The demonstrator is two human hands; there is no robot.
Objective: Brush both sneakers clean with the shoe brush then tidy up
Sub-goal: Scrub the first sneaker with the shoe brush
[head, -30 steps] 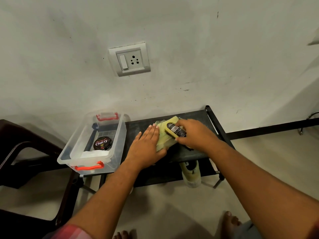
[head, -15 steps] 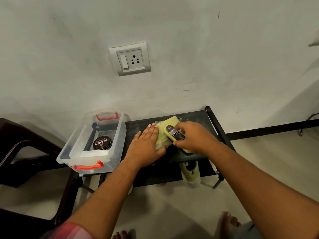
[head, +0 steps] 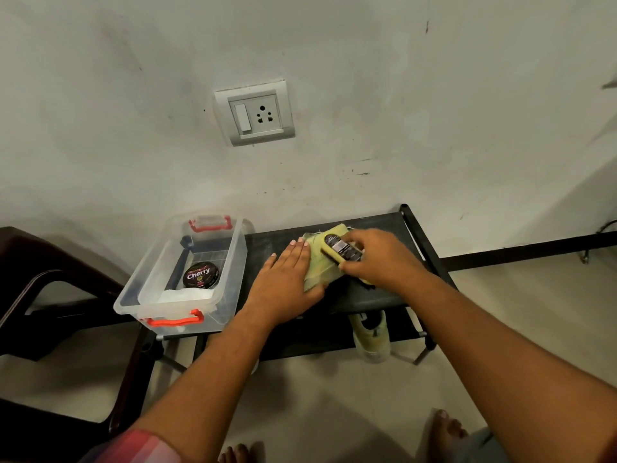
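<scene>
Our right hand (head: pixel 380 259) grips shoe brush (head: pixel 342 251), nudged back toward 12 o'clock on sneaker (head: pixel 319 270); left hand (head: pixel 287 279) stays flat, fingers straight.

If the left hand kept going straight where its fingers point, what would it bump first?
The left hand lies flat against the yellow sneaker, so it would shove that first. Beyond looks like bare rack top, then the wall, though depth is hard to judge.
</scene>
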